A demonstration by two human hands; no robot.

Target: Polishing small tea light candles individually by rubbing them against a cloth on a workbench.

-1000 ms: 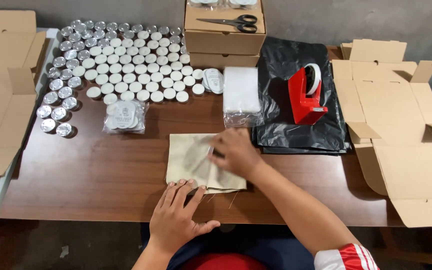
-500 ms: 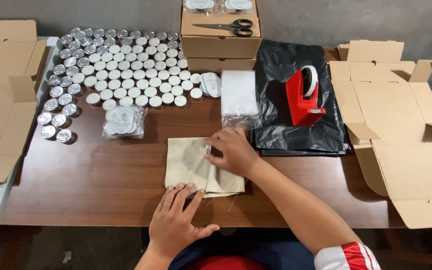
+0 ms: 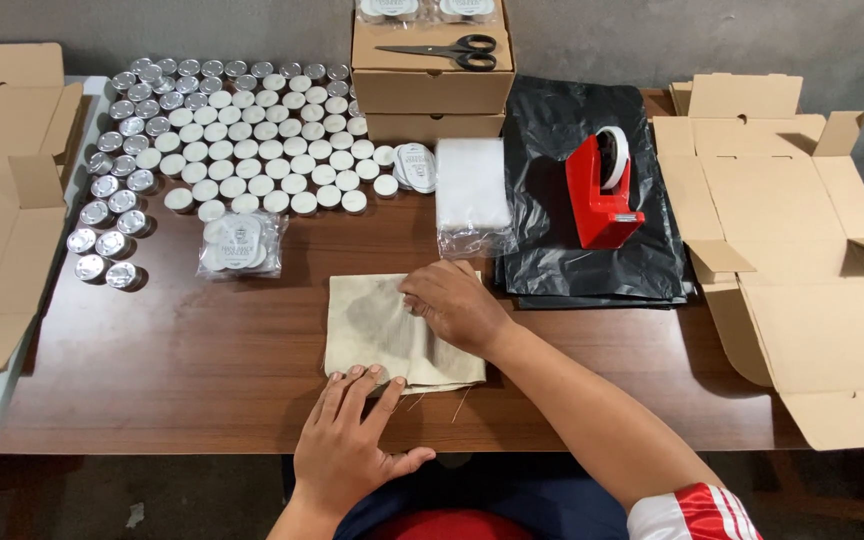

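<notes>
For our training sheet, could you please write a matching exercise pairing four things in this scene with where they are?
Things:
1. scissors
2. tape dispenser
3. right hand
4. left hand

Places:
A. on the black plastic bags
B. at the cloth pouch's near edge
C. on the stacked cardboard boxes
D. on top of the cloth pouch

Pairs: 1-C, 2-A, 3-D, 4-B

Both my hands are bare: no gloves, rings or watch on the left hand (image 3: 352,440) or the right hand (image 3: 455,305). Forearms uncovered. At five o'clock in my view, a short sleeve (image 3: 692,512) in red with white stripes. At six o'clock, dark blue clothing (image 3: 512,500) over a red patch (image 3: 442,526).
</notes>
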